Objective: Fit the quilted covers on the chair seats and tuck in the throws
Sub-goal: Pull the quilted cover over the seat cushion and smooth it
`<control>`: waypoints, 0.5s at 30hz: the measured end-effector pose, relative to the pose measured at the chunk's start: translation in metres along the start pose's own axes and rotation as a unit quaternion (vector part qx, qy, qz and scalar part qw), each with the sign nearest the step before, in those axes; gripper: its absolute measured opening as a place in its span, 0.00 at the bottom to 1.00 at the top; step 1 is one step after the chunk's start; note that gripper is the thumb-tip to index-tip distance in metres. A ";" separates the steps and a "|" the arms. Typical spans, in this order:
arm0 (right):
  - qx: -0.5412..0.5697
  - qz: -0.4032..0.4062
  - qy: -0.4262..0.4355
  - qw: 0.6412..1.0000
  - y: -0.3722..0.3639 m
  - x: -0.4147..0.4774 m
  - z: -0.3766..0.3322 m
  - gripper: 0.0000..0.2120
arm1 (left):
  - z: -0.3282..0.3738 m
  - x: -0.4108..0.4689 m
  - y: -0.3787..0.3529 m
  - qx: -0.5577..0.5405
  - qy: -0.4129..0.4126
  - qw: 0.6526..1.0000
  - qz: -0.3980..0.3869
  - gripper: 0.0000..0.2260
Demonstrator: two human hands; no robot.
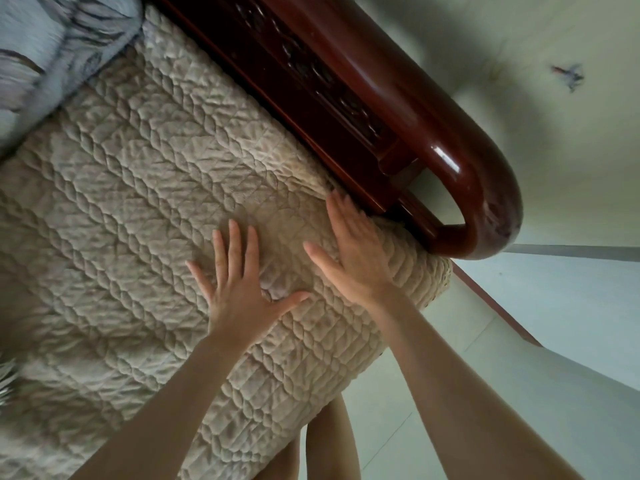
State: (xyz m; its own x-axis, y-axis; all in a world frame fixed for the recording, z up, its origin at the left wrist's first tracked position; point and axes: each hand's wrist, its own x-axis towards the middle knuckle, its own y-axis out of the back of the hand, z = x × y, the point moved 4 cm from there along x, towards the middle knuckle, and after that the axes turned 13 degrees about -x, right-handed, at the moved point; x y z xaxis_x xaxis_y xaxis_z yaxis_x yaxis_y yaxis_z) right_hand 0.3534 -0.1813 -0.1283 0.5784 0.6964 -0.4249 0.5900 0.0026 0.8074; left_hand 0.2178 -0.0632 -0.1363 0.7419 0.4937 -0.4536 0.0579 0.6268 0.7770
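Both palms flat, fingers spread, gripping nothing: left hand (239,285) pressing the quilted cover (131,209) mid-seat, right hand (351,258) at its 2 o'clock by the armrest (433,133). Risk: sideways smoothing could drag the cover off its 4 o'clock corner or bunch it against the throw (52,46) at 10 o'clock.

Beige quilted cover (138,188) spread flat over seat, wrapping front edge

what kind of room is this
Most likely a home living room. A quilted beige seat cover lies on a seat with a carved, glossy dark wooden armrest, a patterned grey-blue throw sits at one end, and the floor is pale tile.
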 end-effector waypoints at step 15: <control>0.014 -0.057 0.060 0.996 -0.003 0.061 -0.020 0.42 | -0.009 0.014 -0.006 -0.010 0.009 0.999 -0.044 0.54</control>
State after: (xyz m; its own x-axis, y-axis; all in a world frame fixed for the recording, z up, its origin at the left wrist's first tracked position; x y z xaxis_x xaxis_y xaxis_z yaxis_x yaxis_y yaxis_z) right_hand 0.3755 -0.1247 -0.1480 0.4360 0.7742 -0.4588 0.6646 0.0668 0.7442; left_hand 0.2212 -0.0549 -0.1515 0.7225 0.4468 -0.5276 0.1089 0.6801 0.7250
